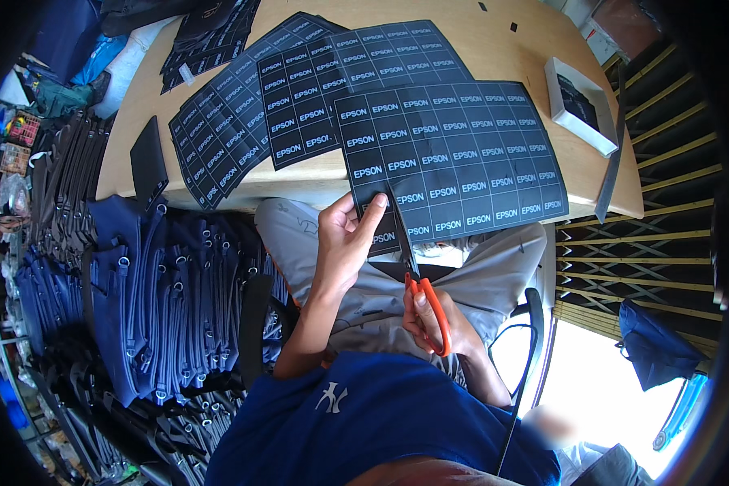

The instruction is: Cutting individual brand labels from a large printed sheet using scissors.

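Note:
My left hand [355,231] grips the near left corner of a black printed sheet [462,154], thumb on top and fingers beneath. White lines divide the sheet into rows of rectangular labels. My right hand [441,320] is closed round the orange handles of a pair of scissors [431,316]. Their dark blades point away from me and reach into the sheet from its near edge, just right of my left thumb, along a line between two columns. The sheet's far part lies over the table's near edge, and its near part is held above my lap.
More printed sheets [300,69] overlap on the wooden table [510,57]. A white open box [575,117] with black pieces stands at the right, beside a dark strip [611,178]. Many blue bags [154,300] hang or stand packed at the left. A folding metal gate [632,251] borders the right.

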